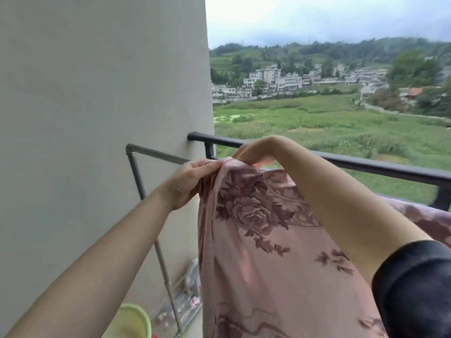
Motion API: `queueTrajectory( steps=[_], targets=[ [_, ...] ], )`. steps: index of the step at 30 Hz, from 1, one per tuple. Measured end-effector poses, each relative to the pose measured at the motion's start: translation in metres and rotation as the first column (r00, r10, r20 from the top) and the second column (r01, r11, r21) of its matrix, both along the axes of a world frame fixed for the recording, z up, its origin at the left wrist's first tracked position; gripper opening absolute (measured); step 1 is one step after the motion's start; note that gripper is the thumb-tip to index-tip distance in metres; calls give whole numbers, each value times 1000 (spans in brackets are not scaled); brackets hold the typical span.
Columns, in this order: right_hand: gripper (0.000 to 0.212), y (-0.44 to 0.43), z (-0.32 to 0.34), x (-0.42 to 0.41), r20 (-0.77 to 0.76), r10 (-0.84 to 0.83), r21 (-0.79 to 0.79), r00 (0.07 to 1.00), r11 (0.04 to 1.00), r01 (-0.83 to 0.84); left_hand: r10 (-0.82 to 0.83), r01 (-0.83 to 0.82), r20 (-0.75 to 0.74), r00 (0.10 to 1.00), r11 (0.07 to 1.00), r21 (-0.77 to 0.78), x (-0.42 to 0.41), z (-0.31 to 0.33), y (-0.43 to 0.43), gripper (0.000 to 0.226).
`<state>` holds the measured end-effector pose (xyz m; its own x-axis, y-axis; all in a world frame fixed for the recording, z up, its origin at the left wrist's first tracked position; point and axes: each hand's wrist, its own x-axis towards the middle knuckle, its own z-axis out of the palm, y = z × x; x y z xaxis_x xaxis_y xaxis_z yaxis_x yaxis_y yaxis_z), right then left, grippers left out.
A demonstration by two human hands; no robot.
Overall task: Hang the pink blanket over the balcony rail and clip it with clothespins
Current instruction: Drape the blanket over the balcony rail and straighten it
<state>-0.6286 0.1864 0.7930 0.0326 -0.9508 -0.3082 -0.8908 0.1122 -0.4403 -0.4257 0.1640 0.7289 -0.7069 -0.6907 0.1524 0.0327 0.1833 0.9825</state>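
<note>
Closest to view, a black sleeve (415, 289) is covering the upper part of the right arm, pushed up so the forearm is showing bare as it reaches forward over the cloth. The bare left forearm is coming in from the lower left.

Both hands are holding up the pink blanket (268, 240) by its top edge. The left grip (192, 181) is clamping the bunched edge between thumb and curled fingers, so the fabric is gathering into tight folds just under it. The right grip (253, 152) is sitting just beside it and a little higher, wrist bent down and fingers curled onto the same edge. Its fingertips are mostly hiding behind the hand, but the cloth is plainly hanging from it.

From the two grips the blanket is hanging straight down toward the floor, showing a dark rose print. More of it is lying off to the right, behind the right arm and below the black balcony rail (366, 164). The held edge is sitting at rail height, just on the near side of it; I cannot tell whether it is touching.

A grey pipe rack (136, 172) is standing against the pale wall (97, 93) on the left, with a green basin (133, 323) and some blurred items at its foot. Fields and village houses are lying beyond.
</note>
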Motion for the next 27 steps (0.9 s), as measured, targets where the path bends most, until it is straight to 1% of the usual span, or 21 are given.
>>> queueTrajectory(
  steps=[2, 3, 4, 7, 8, 9, 10, 11, 13, 14, 15, 16, 17, 18, 19, 20, 21, 22, 24, 25, 27],
  targets=[
    [29, -18, 5, 1, -82, 26, 69, 996, 997, -20, 98, -98, 25, 995, 995, -8, 4, 11, -19, 43],
    [27, -27, 8, 2, -124, 37, 62, 992, 998, -29, 147, -146, 30, 989, 989, -16, 7, 15, -29, 38],
    [21, -36, 9, 2, -132, 39, 44, 990, 998, -33, 182, -181, 27, 983, 983, -20, 10, 17, -38, 33],
    [23, -57, 22, 0, -89, 68, -42, 994, 997, -72, 316, -316, -33, 948, 949, 16, 17, 20, -62, 27],
    [20, -63, 27, -1, -99, 91, -99, 991, 990, -101, 375, -375, -54, 925, 927, 22, 21, 20, -73, 27],
    [23, -67, 33, -3, -121, 110, -190, 986, 973, -132, 446, -445, -82, 891, 895, 24, 25, 21, -83, 28],
    [34, -73, 37, -4, -128, 98, -318, 987, 939, -134, 531, -533, -116, 839, 846, 20, 33, 22, -97, 29],
    [42, -80, 43, -5, -106, 73, -464, 992, 878, -114, 623, -629, -159, 766, 777, 16, 41, 25, -111, 31],
    [49, -92, 50, -1, -24, 64, -734, 998, 677, -61, 780, -802, -230, 582, 597, -3, 58, 35, -136, 37],
    [47, -98, 51, 2, -13, 79, -798, 997, 599, -58, 828, -859, -259, 497, 512, -11, 63, 42, -145, 38],
    [43, -100, 52, 7, -42, 86, -815, 995, 573, -84, 860, -899, -290, 419, 438, 1, 67, 48, -153, 37],
    [40, -103, 52, 10, -100, 83, -786, 992, 604, -130, 881, -923, -307, 360, 384, 21, 69, 52, -161, 36],
    [38, -105, 50, 14, -181, 79, -709, 980, 681, -185, 896, -934, -299, 328, 355, 40, 71, 53, -167, 34],
    [37, -108, 46, 18, -261, 90, -580, 961, 782, -230, 904, -929, -260, 339, 365, 57, 73, 47, -174, 34],
    [37, -109, 41, 22, -301, 129, -417, 945, 873, -252, 900, -912, -215, 380, 403, 78, 76, 36, -180, 34],
    [36, -112, 36, 25, -283, 162, -269, 945, 933, -241, 885, -884, -163, 437, 456, 101, 81, 21, -186, 34],
    [36, -115, 31, 29, -224, 178, -162, 958, 963, -217, 866, -859, -110, 487, 498, 116, 86, 5, -189, 36],
    [34, -120, 26, 34, -184, 173, -125, 968, 972, -197, 844, -836, -46, 535, 536, 118, 93, -11, -189, 40],
    [30, -137, 18, 43, -227, 151, -193, 962, 961, -197, 771, -773, 59, 634, 628, 93, 103, -37, -188, 52],
    [27, -148, 16, 47, -254, 139, -223, 957, 955, -197, 707, -714, 96, 700, 695, 90, 106, -46, -184, 56],
    [24, -172, 13, 58, -262, 135, -213, 956, 958, -193, 532, -548, 152, 833, 831, 91, 107, -58, -178, 55]
  ],
)
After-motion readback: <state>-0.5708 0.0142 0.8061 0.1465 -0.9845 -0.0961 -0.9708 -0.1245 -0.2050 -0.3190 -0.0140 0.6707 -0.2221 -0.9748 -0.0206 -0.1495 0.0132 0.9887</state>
